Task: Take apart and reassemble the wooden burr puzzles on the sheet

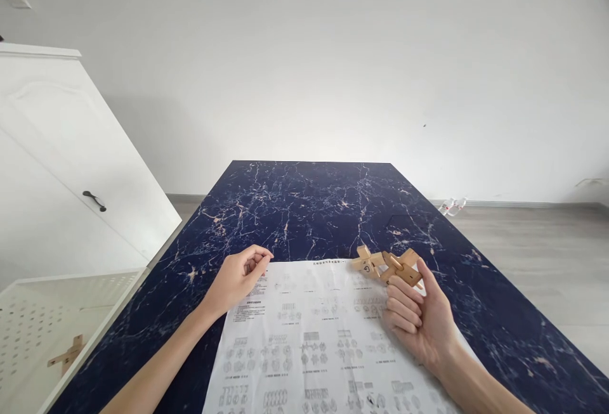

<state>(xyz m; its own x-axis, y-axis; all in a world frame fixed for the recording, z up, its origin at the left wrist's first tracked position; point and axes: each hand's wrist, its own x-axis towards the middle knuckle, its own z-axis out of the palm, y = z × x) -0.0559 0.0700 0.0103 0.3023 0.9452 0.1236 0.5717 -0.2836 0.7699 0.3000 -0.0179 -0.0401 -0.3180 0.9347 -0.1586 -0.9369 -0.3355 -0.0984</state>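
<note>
Landmark: printed sheet [314, 338], lying flat on the dark marbled surface [304, 211].

- Far left of the sheet, off the surface: white perforated tray [42, 312] with a small wooden piece [66, 355] lying in it; white cabinet [61, 167] with a dark handle behind.
- At the sheet's upper left corner: left hand [238, 278], fingers curled loosely inward, resting on the corner of the paper; grip holding nothing visible.
- On the sheet: rows of small diagrams and text, too fine to read.
- At the sheet's upper right edge: wooden puzzle [387, 265], interlocked notched bars crossing one another, partly over the paper.
- Right of the sheet's middle: right hand [419, 322], palm turned up; thumb and fingertips pinching the puzzle's near end, other fingers folded.
- Far right beyond the sheet: floor, with a small clear object by the wall, unclear.

Handling, judged: puzzle likely light, stiff, smooth-faced; loosely joined bars liable to slide apart, so best held across the crossing, not by one projecting bar.
</note>
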